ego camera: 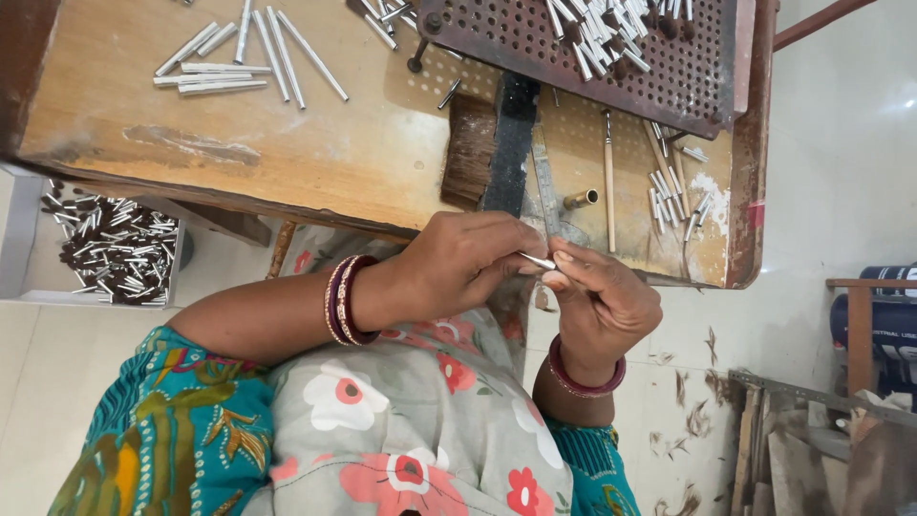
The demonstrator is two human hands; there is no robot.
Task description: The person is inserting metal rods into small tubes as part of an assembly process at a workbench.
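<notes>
Both hands meet just off the near edge of the wooden worktop (287,162), over the lap. Left hand (468,263) curled shut, fingertips pinching a small silver tube (537,260). Right hand (602,306) also closed, fingers meeting the tube's other end; whether it grips the tube or a fine tool, cannot tell.

Flat brush (492,153) lies at the near edge, just beyond the hands. Loose silver tubes (239,62) at the far left corner. Perforated metal plate (592,53) at the far right, more tubes on it. Tray of parts (115,248) below the left edge.

Risk: the tube sits off the worktop; a slipped pinch would likely drop it to lap or floor.
</notes>
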